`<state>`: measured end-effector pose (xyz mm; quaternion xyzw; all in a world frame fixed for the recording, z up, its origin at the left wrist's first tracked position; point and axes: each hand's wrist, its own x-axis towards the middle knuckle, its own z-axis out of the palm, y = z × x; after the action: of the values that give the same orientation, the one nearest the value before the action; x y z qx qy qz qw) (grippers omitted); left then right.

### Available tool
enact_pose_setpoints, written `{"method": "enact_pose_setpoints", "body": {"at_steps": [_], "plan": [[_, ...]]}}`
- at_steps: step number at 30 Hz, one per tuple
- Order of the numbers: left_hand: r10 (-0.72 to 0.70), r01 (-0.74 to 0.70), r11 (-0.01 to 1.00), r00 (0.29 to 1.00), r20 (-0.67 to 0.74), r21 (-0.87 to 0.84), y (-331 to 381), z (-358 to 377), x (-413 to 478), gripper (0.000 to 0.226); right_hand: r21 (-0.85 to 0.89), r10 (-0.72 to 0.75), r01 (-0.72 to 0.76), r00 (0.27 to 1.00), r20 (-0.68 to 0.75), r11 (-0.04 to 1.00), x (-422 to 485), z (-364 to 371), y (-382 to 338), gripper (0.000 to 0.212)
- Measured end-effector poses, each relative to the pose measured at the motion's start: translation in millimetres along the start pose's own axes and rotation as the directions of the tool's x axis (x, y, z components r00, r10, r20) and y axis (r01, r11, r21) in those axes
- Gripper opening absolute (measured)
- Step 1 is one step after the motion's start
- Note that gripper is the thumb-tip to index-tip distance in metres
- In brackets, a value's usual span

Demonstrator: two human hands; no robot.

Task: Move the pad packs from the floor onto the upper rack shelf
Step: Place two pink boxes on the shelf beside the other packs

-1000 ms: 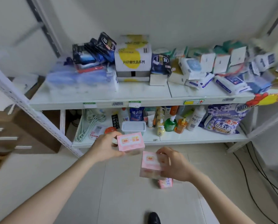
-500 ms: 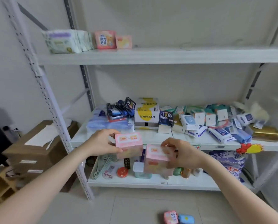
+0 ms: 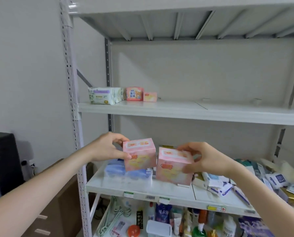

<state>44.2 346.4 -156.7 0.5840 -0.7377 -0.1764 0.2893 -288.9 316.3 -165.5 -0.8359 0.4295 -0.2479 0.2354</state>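
Pink printed wrapping covers both pad packs, one in each hand. The left grip is curled round the left pink pack, thumb on its near face and fingers over its far top edge. The right grip clasps the right pink pack from its right side, fingers across the top, though blur hides the thumb's exact seat.

The packs hang side by side between the two grips and almost touch. Both are still well below the upper shelf, which runs above and beyond both grips. Up there, above the left grip, a white pack, a red-pink pack and a small pink pack stand in a row. Bare shelf stretches above the right grip.

These packs look light and soft-filled, boxy but likely to dent at the corners, with a wrapper that may be slick. One hand each seems enough. Holding across opposite faces, as now, should keep them square for setting down upright beside the row.
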Motion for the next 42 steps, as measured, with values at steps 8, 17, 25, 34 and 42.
{"method": "enact_pose_setpoints", "body": {"at_steps": [8,17,25,34,42], "plan": [[0.060,-0.058,0.997,0.998,-0.026,0.058,29.9,-60.7,10.6,0.048,0.040,-0.102,0.105,0.992,-0.079,0.994,24.7,-33.9,-32.8,0.057],[0.063,-0.059,0.996,0.996,-0.064,0.062,49.2,-104.1,87.0,0.043,0.060,-0.125,0.132,0.986,-0.111,0.989,78.6,-68.8,-29.3,0.062],[0.035,-0.035,0.999,0.999,-0.036,-0.007,46.2,-119.3,180.7,0.042,0.106,-0.158,0.176,0.974,-0.164,0.979,146.7,-93.1,-17.4,0.055],[0.008,-0.008,1.000,0.999,0.041,-0.001,5.0,-146.8,294.9,0.046,0.139,-0.143,0.171,0.971,-0.191,0.976,245.0,-93.3,1.1,0.059],[0.025,-0.023,1.000,0.988,0.155,-0.010,-23.1,-149.2,393.5,0.049,0.195,-0.098,0.143,0.970,-0.222,0.970,310.4,-98.1,24.4,0.053]]}}
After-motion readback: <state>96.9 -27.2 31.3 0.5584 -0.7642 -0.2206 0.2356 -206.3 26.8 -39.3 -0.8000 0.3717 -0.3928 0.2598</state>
